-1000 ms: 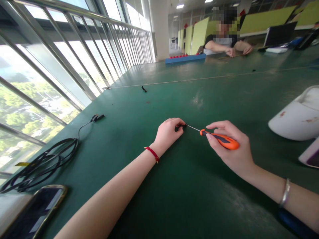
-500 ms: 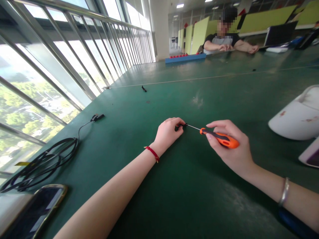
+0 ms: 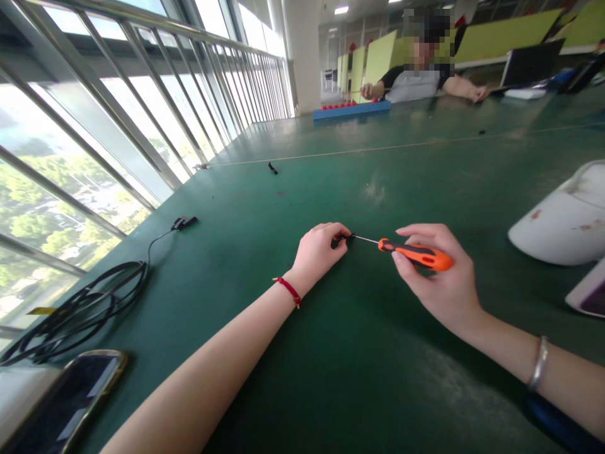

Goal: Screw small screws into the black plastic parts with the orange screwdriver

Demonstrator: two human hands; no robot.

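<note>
My left hand (image 3: 322, 247) rests on the green table and pinches a small black part (image 3: 348, 237), mostly hidden by the fingers; its kind I cannot make out. My right hand (image 3: 439, 277) is closed around the handle of an orange and black screwdriver (image 3: 418, 253). The screwdriver lies nearly level, its thin metal shaft pointing left. Its tip meets the black part at the left fingertips.
A coiled black cable (image 3: 108, 290) and a phone (image 3: 70, 403) lie at the left, near the metal railing (image 3: 118, 88). A white container (image 3: 562, 217) stands right. Farther off are a small black piece (image 3: 273, 168), a blue rack (image 3: 352, 110) and a seated person (image 3: 416, 82).
The screwdriver's handle has turned and shifted slightly upward, with my right fingers moving on it. My left hand has stayed still. Across the table, the person's arm moved left towards the blue rack.
</note>
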